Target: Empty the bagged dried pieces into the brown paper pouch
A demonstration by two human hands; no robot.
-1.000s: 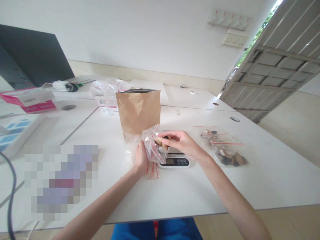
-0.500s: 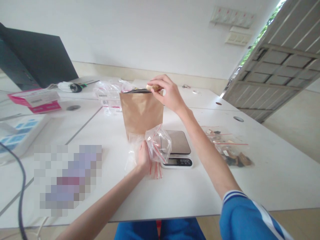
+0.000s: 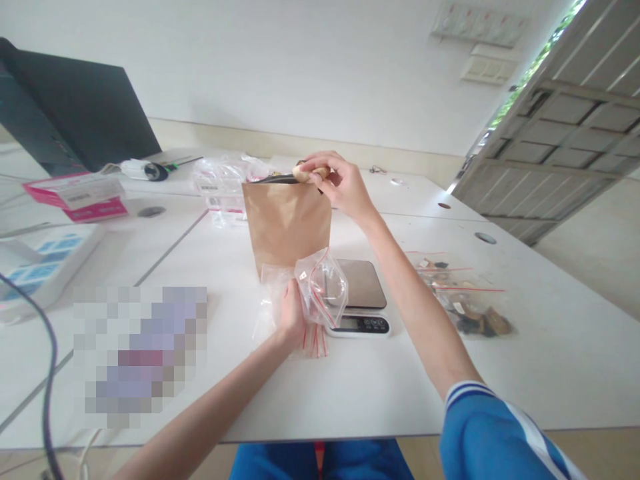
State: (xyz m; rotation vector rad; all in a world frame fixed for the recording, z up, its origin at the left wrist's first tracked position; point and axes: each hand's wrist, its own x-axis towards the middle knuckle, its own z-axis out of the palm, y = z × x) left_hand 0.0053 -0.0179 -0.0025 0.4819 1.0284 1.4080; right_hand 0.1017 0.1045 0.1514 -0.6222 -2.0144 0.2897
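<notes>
My right hand (image 3: 343, 183) is at the mouth of an upright brown paper bag (image 3: 287, 223), its fingers closed on pale tan pieces (image 3: 303, 175) whose kind I cannot make out. Something dark shows inside the bag's mouth. Lower down, my left hand (image 3: 291, 313) grips a clear zip-lock bag (image 3: 323, 287) with a red seal line, its mouth spread over the edge of a kitchen scale (image 3: 367, 283). More flat zip-lock bags (image 3: 314, 340) lie under and beside that hand.
On the right lie zip-lock bags with brown and dark pieces (image 3: 483, 320). Behind the paper bag sits a plastic-wrapped package (image 3: 220, 190). A pink box (image 3: 80, 197), a power strip (image 3: 47, 267), a black computer case (image 3: 85, 110) and a cable (image 3: 47, 373) are on the left.
My right hand has turned slightly over the paper bag's mouth, and more of the tan pieces shows between its fingers. My left hand keeps its grip. The view has shifted a little.
</notes>
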